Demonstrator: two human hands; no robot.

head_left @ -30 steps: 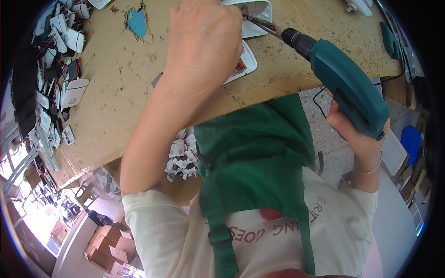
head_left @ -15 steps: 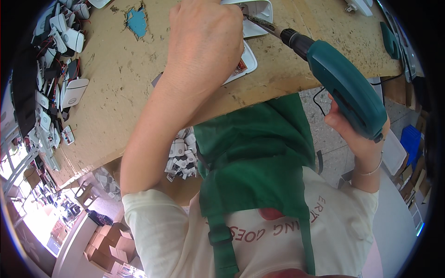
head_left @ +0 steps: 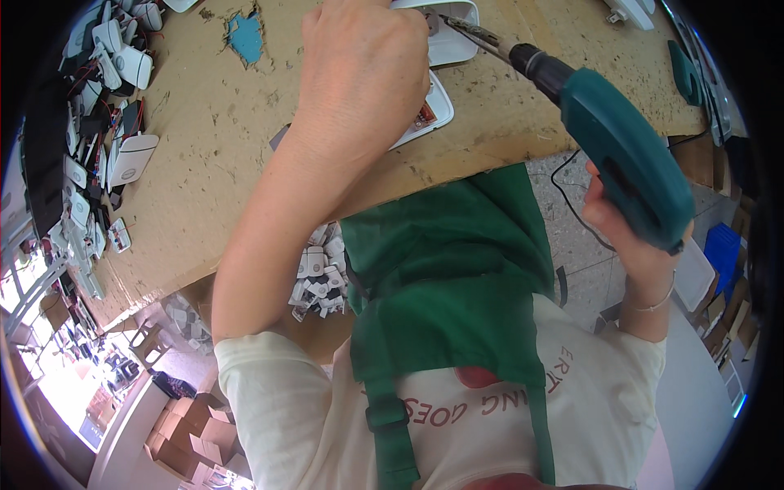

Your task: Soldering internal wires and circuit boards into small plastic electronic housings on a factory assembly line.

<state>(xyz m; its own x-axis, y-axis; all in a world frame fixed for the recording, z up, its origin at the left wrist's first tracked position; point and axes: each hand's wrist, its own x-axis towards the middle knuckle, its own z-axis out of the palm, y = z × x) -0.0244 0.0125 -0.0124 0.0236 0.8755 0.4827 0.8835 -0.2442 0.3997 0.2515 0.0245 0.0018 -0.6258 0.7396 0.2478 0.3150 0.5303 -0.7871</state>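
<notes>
My right hand (head_left: pixel 633 233) is wrapped round a teal soldering gun (head_left: pixel 625 151) with a black collar and a dark, scorched metal tip. The tip points up and left over a white plastic casing (head_left: pixel 457 41) at the table's far edge of view. A grey part shows inside the casing, close to the tip. My left hand (head_left: pixel 363 69) is closed beside it, its back toward me; the fingertips and whatever they hold are hidden. Partly under this hand lies another white casing (head_left: pixel 443 106) with a reddish circuit board (head_left: pixel 425 118).
White device casings with red and black wires (head_left: pixel 122 73) are heaped along the table's left side. The brown tabletop (head_left: pixel 204 155) has a torn patch showing blue. Below it, a cardboard box holds small white parts (head_left: pixel 322 273). A black cord (head_left: pixel 576 208) hangs near my right hand.
The soldering gun and my right hand have shifted slightly right, drawing the tip back from near my left fingers. My left hand has barely moved.
</notes>
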